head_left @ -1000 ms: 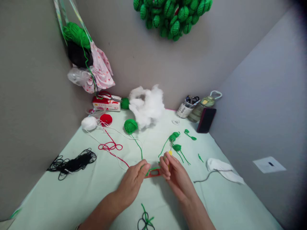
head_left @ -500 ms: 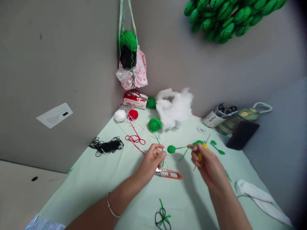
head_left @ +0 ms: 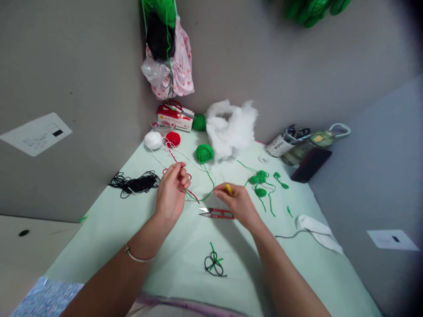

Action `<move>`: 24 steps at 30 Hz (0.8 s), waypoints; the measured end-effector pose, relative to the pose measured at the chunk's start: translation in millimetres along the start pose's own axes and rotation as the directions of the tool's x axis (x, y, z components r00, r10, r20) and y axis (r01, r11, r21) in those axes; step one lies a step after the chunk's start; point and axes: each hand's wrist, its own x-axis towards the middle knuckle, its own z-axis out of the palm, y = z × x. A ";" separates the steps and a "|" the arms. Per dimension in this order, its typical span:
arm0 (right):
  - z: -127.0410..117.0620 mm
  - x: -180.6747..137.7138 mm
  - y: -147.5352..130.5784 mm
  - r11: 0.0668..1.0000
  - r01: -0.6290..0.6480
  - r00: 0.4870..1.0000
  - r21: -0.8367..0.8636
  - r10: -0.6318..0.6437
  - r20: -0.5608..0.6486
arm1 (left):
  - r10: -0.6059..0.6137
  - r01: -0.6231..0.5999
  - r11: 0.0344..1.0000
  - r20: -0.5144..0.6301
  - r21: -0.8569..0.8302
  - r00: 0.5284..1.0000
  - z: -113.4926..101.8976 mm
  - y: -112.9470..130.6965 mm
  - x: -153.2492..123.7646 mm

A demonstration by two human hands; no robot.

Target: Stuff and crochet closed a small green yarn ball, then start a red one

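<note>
My left hand is raised above the cloth with its fingers curled, and a strand of green yarn runs into it. That strand leads from the green yarn ball. My right hand grips a crochet hook with a yellow handle; its shaft is hidden. The right thumb and index finger meet at the green strand. Just below them lie red-handled thread snips. Small green crocheted pieces with loose tails rest to the right of my right hand.
White stuffing sits at the back beside a box with scissors. White and red yarn balls and black cord are at left. A pen holder, bottle and phone stand at right. A black-and-green looped piece lies in front.
My right hand has left the green crocheted pieces and moved left to the green strand, still with the hook. The pieces now lie on the cloth. My left hand has moved left, away from the snips.
</note>
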 end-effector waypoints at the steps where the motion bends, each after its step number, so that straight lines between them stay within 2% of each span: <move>1: 13.2 0.8 -3.2 0.999 -0.007 0.999 -0.049 0.009 0.046 | -0.010 0.010 1.000 0.002 -0.015 1.000 0.3 0.3 -0.1; 4: 41.2 7.8 -10.0 0.981 0.011 0.998 -0.194 0.002 0.067 | -0.035 0.035 0.998 0.011 -0.044 0.999 3.5 -0.5 -3.3; 8: 50.6 18.3 -11.4 0.967 0.036 0.995 -0.251 -0.012 0.098 | -0.049 0.050 0.997 0.023 -0.053 0.999 8.7 -0.4 -9.9; 14: 32.4 22.9 -3.7 0.984 -0.012 0.998 -0.175 0.023 0.057 | -0.072 0.073 0.997 0.039 -0.028 0.997 10.5 2.4 -15.6; 21: 55.9 20.3 -4.4 0.994 0.041 0.994 -0.103 -0.031 0.100 | -0.142 0.132 0.985 0.089 0.115 0.986 18.0 -5.6 -28.5; 24: 48.6 25.3 -6.0 0.999 0.026 0.998 -0.024 -0.025 0.064 | -0.186 0.149 0.958 0.137 0.245 0.973 19.9 -11.6 -33.8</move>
